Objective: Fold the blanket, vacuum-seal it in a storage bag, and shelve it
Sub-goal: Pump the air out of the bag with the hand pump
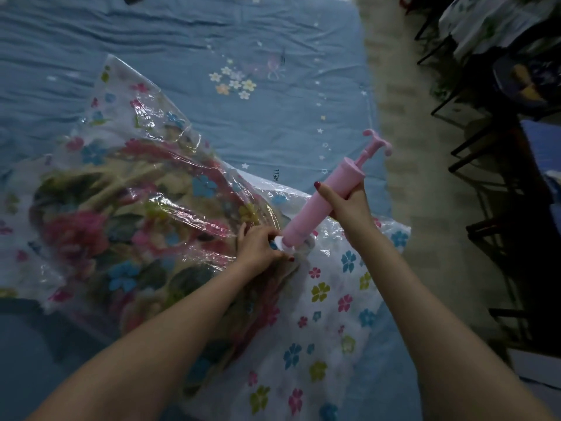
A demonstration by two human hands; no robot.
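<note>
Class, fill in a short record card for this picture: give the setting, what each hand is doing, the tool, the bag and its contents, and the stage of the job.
setting: blue bedsheet on a bed
left hand: grips the white valve on the bag
right hand: grips the pink pump around its barrel
pump: tilted, lower end on the valve, handle at the top
bag: clear plastic with printed flowers, still puffy and wrinkled
contents: flowered blanket inside
stage: pump fitted, bag not yet flat

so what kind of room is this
Most likely a bedroom at home: a blue flowered bedsheet covers a wide bed, a pale shaggy rug lies beside it, and a dark metal rack stands at the right.
</note>
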